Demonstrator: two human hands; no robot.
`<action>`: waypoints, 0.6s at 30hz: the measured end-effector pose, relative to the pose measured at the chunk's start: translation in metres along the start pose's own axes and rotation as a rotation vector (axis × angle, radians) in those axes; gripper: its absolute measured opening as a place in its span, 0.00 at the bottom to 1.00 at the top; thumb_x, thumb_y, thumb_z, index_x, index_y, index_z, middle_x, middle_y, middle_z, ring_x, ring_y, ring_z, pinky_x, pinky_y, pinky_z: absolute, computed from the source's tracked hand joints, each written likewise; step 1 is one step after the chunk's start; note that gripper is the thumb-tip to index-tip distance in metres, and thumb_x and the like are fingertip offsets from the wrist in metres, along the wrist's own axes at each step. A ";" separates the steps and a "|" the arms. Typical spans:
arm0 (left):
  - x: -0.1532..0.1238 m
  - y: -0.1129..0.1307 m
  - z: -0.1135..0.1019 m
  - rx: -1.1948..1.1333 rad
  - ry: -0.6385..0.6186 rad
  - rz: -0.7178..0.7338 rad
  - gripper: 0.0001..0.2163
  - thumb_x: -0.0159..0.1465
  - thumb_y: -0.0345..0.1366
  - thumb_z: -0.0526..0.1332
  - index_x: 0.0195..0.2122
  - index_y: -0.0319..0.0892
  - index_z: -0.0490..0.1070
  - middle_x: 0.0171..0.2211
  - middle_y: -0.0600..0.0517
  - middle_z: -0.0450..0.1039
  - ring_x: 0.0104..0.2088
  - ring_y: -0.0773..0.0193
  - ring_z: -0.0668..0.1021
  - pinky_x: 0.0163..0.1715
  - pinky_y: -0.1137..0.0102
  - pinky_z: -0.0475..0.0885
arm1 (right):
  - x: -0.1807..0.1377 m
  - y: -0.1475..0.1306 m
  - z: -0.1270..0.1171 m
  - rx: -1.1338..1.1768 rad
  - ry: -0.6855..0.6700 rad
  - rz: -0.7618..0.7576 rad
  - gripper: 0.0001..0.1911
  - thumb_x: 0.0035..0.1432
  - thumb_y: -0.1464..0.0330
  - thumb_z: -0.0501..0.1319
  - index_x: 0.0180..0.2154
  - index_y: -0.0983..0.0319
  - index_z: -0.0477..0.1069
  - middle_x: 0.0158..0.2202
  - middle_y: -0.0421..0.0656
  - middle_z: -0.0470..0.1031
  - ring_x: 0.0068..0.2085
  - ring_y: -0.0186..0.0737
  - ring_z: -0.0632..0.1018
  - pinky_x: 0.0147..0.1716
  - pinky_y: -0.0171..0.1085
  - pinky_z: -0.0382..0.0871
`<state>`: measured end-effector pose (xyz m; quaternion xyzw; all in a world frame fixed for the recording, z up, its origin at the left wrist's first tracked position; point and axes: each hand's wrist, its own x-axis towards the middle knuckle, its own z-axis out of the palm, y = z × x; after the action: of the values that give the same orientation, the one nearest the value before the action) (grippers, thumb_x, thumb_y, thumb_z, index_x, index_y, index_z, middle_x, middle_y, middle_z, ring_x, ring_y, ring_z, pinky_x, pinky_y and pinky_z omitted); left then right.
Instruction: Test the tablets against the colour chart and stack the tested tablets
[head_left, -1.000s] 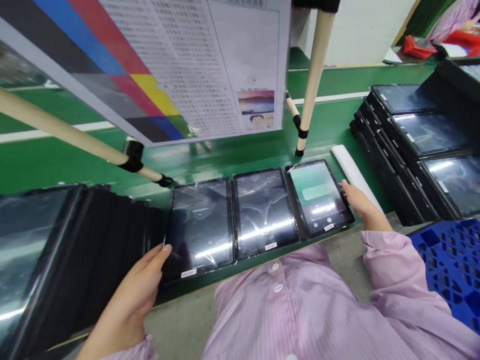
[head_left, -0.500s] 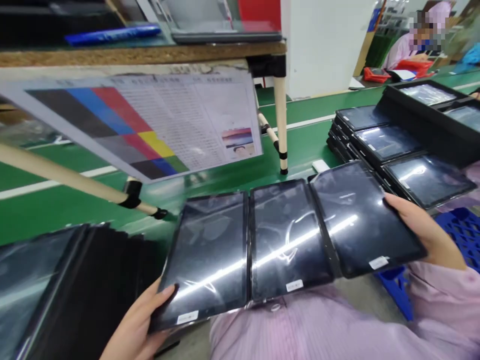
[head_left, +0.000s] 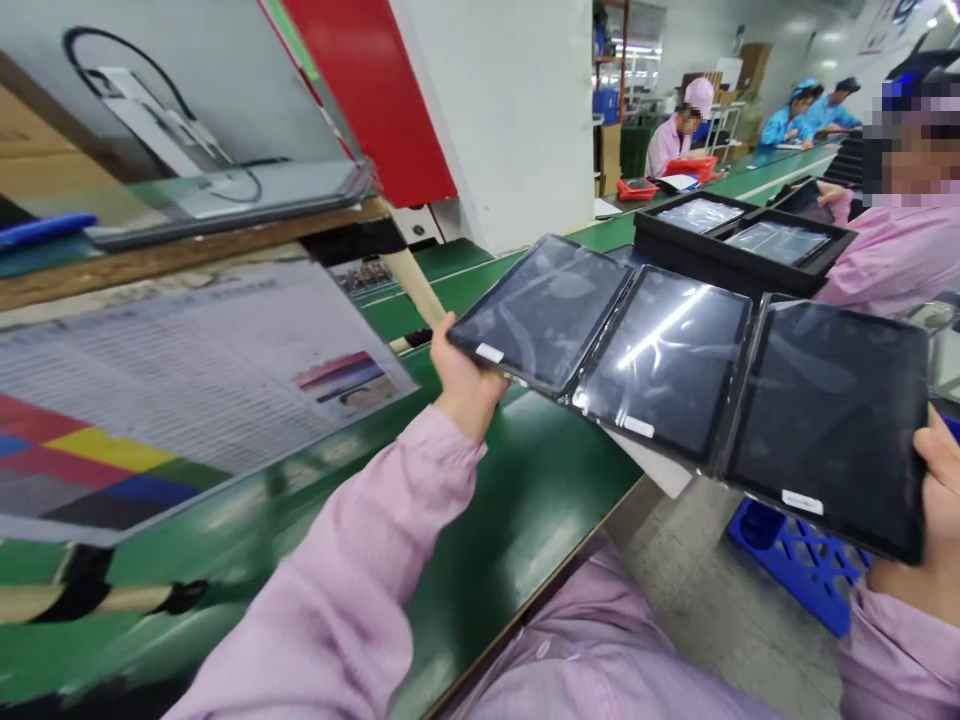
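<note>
The left hand [head_left: 459, 372] is closed on the far-left end of a long black plastic tray [head_left: 753, 375], with the thumb over the rim and the fingers beneath. The right hand [head_left: 939, 490] is clamped on the opposite end, and only its thumb side is seen at the edge of the view. The tray is held in the air, clear of the green desk [head_left: 540, 500], out past its edge and above a blue latticed plastic crate [head_left: 802, 565] on the floor. Three dark glass tablets [head_left: 664, 360] are seated side by side in it, each covered in film and marked with a small white label. The tray is tilted, with the left end higher and farther away.

As the load is supported only at its ends, sagging in the middle is judged the main risk. Both grips are best kept firm and even, and the tray levelled so that no tablet slides from its pocket. Thumbs are better kept on the rim than on the screens. Room should be allowed for the second black tray [head_left: 697, 255] resting on the desk behind, and for the pink-sleeved co-worker [head_left: 892, 255] close by on the right.
</note>
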<state>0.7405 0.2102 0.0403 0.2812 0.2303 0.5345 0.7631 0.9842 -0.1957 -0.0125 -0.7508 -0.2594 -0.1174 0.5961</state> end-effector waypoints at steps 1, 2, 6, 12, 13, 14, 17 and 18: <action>0.020 -0.013 0.019 -0.031 -0.054 -0.017 0.22 0.74 0.49 0.49 0.37 0.43 0.77 0.36 0.47 0.83 0.41 0.59 0.85 0.49 0.63 0.82 | 0.009 0.006 0.009 0.127 0.039 0.060 0.33 0.64 0.57 0.58 0.68 0.52 0.72 0.65 0.53 0.77 0.61 0.65 0.81 0.56 0.61 0.75; 0.039 -0.025 0.037 -0.026 -0.085 -0.024 0.24 0.75 0.53 0.48 0.40 0.43 0.78 0.36 0.47 0.83 0.42 0.58 0.85 0.49 0.63 0.81 | 0.018 0.010 0.020 0.240 0.089 0.105 0.33 0.60 0.59 0.60 0.66 0.54 0.74 0.64 0.53 0.77 0.63 0.65 0.79 0.58 0.60 0.74; 0.087 -0.067 0.088 0.245 -0.194 -0.082 0.27 0.77 0.58 0.46 0.51 0.42 0.76 0.44 0.45 0.83 0.48 0.60 0.83 0.50 0.67 0.79 | 0.052 0.016 0.073 0.457 0.282 0.141 0.29 0.52 0.62 0.63 0.56 0.61 0.78 0.57 0.53 0.79 0.63 0.58 0.77 0.64 0.49 0.69; 0.085 -0.106 0.063 0.572 -0.320 -0.256 0.19 0.79 0.47 0.50 0.60 0.41 0.71 0.53 0.42 0.82 0.53 0.60 0.83 0.57 0.65 0.74 | 0.068 0.019 0.138 0.605 0.368 0.272 0.14 0.57 0.69 0.59 0.45 0.62 0.74 0.36 0.40 0.73 0.35 0.35 0.74 0.38 0.36 0.72; 0.077 -0.108 0.048 0.632 -0.354 -0.282 0.19 0.78 0.46 0.52 0.60 0.41 0.71 0.54 0.41 0.82 0.53 0.59 0.83 0.58 0.63 0.74 | 0.070 0.018 0.142 0.622 0.399 0.286 0.12 0.58 0.72 0.57 0.44 0.62 0.73 0.34 0.38 0.71 0.32 0.32 0.72 0.35 0.34 0.69; 0.068 -0.107 0.030 0.692 -0.392 -0.306 0.18 0.77 0.46 0.54 0.61 0.41 0.72 0.54 0.41 0.82 0.53 0.58 0.83 0.59 0.62 0.73 | 0.073 0.017 0.145 0.636 0.430 0.297 0.11 0.59 0.75 0.55 0.42 0.62 0.72 0.33 0.37 0.69 0.31 0.31 0.70 0.34 0.33 0.67; 0.028 -0.093 -0.028 0.873 -0.521 -0.377 0.18 0.72 0.47 0.62 0.55 0.40 0.78 0.51 0.41 0.84 0.52 0.54 0.83 0.60 0.57 0.73 | 0.089 0.009 0.145 0.669 0.509 0.342 0.11 0.61 0.81 0.53 0.34 0.62 0.70 0.31 0.36 0.68 0.29 0.29 0.68 0.33 0.32 0.64; 0.012 -0.085 -0.049 0.932 -0.567 -0.406 0.18 0.70 0.48 0.66 0.52 0.40 0.80 0.49 0.41 0.84 0.51 0.52 0.83 0.59 0.56 0.73 | 0.097 0.006 0.144 0.683 0.530 0.356 0.13 0.62 0.82 0.52 0.32 0.62 0.69 0.30 0.36 0.68 0.29 0.29 0.67 0.33 0.32 0.64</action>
<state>0.7710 0.2076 -0.0536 0.6697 0.2770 0.1235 0.6779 1.0496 -0.0353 -0.0085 -0.4887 0.0108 -0.1088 0.8656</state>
